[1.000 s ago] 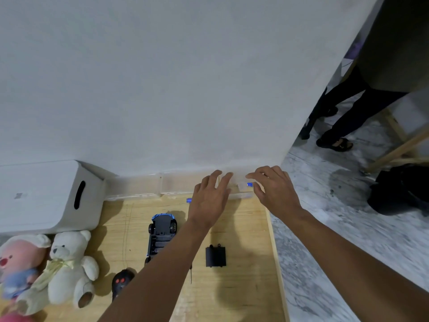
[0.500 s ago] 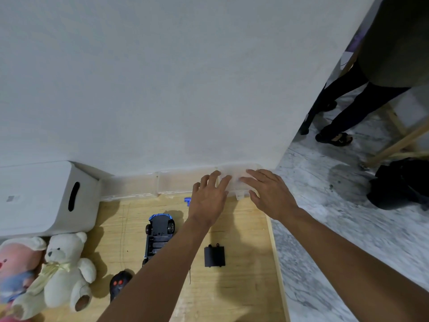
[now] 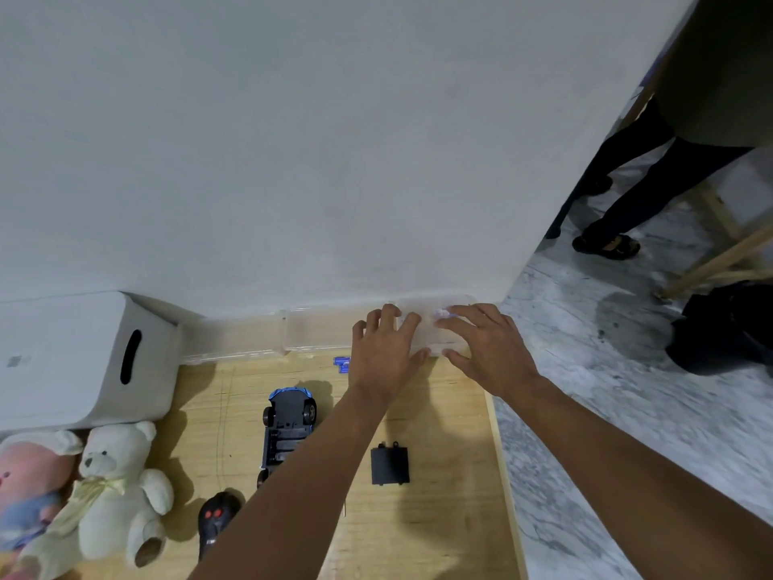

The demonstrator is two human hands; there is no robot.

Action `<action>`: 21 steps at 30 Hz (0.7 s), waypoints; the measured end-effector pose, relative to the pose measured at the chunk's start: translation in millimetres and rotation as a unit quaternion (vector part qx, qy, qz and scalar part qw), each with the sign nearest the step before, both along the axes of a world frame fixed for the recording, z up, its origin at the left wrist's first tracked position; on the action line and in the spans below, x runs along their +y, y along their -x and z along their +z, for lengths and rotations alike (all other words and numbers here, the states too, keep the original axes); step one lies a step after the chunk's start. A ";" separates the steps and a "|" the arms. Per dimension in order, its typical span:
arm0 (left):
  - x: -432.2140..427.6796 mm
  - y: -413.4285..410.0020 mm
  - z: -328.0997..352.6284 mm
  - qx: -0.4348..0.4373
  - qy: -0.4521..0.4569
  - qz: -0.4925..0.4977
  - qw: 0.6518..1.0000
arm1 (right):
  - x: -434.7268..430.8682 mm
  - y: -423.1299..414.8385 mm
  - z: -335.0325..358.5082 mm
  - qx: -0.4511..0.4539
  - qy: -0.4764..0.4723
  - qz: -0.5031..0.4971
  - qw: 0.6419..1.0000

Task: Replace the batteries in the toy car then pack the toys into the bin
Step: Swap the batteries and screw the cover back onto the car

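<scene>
A: Where's the toy car [image 3: 288,429]?

B: On its roof near the middle of the wooden table [image 3: 451,475], battery bay open and, as far as I can see, empty. Its black battery cover [image 3: 390,464] lies just to the right, apart from it. Some small blue batteries [image 3: 342,364] sit beyond the car's nose, close to the wall.

A: And the hands?

B: Both are on a clear box [image 3: 435,334] at the table's far right corner, against the wall. The left hand [image 3: 382,357] grips it, fingers curled over the top and thumb on the near edge. The right hand [image 3: 487,349] holds it too, fingers spread across the lid and thumb at the front.

A: So opening it for batteries?

B: That's my guess. I'd steady the base with one hand, lift the lid at the latch with the other, and keep the box flat so nothing spills off the table's edge just beside it.

A: Anything unclear?

B: What's inside the box; it's hazy, with just a pale blur by the right fingertips. Whether the lid is latched, I can't say. The left forearm covers the car's tail. The remote [image 3: 215,519], white bear [image 3: 117,487] and pink plush [image 3: 29,483] lie at the left below the white bin [image 3: 83,362], whose opening isn't visible
</scene>
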State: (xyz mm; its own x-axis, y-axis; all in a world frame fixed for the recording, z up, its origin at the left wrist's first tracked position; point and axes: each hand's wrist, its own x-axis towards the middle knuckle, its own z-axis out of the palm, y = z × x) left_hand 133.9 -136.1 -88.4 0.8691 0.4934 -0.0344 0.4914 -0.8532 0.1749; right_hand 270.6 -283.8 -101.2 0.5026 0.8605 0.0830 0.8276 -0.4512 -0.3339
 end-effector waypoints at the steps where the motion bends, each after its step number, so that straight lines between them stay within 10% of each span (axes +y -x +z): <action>1: -0.2 0.3 -0.8 -0.002 0.002 0.001 1.000 | 0.5 0.9 0.2 0.000 -0.003 -0.003 1.000; 21: -3.6 0.5 0.0 0.005 -0.014 0.013 1.000 | 10.9 8.2 12.8 -0.014 0.031 -0.013 0.999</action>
